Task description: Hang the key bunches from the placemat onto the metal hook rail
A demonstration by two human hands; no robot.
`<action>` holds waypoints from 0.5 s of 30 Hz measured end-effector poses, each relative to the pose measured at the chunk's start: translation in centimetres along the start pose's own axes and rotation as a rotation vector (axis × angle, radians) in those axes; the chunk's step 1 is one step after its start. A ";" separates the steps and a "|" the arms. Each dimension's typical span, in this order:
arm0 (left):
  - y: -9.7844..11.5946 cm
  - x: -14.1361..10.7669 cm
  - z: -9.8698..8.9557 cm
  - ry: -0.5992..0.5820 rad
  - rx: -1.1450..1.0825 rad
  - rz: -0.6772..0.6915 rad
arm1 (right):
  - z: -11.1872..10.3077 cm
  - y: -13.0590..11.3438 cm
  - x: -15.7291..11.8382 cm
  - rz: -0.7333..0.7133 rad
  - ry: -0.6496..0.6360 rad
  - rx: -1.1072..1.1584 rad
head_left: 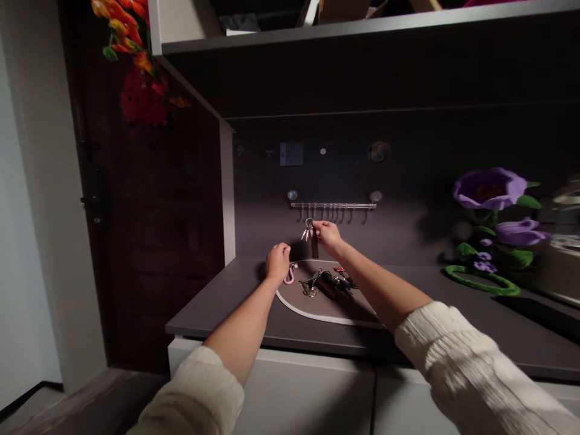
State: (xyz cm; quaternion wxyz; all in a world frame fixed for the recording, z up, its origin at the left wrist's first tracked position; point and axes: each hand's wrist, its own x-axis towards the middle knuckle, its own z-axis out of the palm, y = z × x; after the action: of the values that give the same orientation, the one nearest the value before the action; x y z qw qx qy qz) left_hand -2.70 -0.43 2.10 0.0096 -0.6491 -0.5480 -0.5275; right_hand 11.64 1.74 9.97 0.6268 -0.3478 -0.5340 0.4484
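Note:
My right hand [328, 235] is closed, its fingertips pinching a bunch of keys [306, 232] on a ring just below the hooks of a clear hook rail [333, 206]. A dark brown strap [314, 248] hangs below these fingers. I cannot tell whether the ring touches a hook. My left hand [277, 261] is curled with thumb and fingers together at the left edge of a brown mat [312, 308] with a white rim. Beside it is a pink loop [289, 277]; whether the hand touches it is unclear. More keys [310, 289] and dark key fobs [333, 283] lie on the mat.
Purple felt flowers [492, 188] with a green looped base [480, 281] stand on the dark counter [217, 302] at right, near a pale container [562, 266]. A shelf [362, 31] overhangs the counter. Orange flowers [129, 30] hang before a dark door [149, 241].

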 end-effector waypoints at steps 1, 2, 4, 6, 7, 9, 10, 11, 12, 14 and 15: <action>0.0 -0.1 -0.1 -0.008 0.026 -0.002 | 0.3 -0.3 0.4 0.002 -0.001 0.011; 0.0 -0.1 -0.1 -0.014 0.049 -0.010 | 0.7 -0.5 0.9 0.013 0.007 0.019; 0.0 -0.2 -0.2 -0.013 0.086 -0.040 | 1.4 -0.8 1.6 0.035 0.050 0.034; 0.0 -0.1 -0.2 -0.009 0.112 -0.070 | 2.1 -0.8 2.3 0.052 0.097 0.061; -0.1 -0.1 -0.3 -0.009 0.121 -0.080 | 2.4 -0.8 2.6 0.057 0.114 0.084; -0.1 -0.1 -0.3 -0.013 0.136 -0.086 | 3.0 -0.7 3.3 0.065 0.133 0.135; -0.1 -0.1 -0.3 -0.016 0.142 -0.088 | 3.3 -0.6 3.6 0.068 0.141 0.158; -0.1 -0.1 -0.3 -0.019 0.146 -0.090 | 3.5 -0.5 3.9 0.072 0.148 0.176; -0.1 -0.1 -0.3 -0.021 0.149 -0.093 | 3.6 -0.5 4.2 0.073 0.157 0.187; 0.0 -0.1 -0.3 -0.025 0.153 -0.103 | 3.8 -0.3 4.6 0.071 0.182 0.198; 0.0 -0.1 -0.3 -0.027 0.154 -0.108 | 3.8 -0.2 4.8 0.071 0.194 0.198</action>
State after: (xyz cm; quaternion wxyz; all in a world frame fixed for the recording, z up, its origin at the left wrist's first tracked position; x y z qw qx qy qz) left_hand -2.96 -0.65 2.19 0.0234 -0.6229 -0.6213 -0.4748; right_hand 8.05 5.97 12.59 0.6905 -0.3445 -0.4113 0.4852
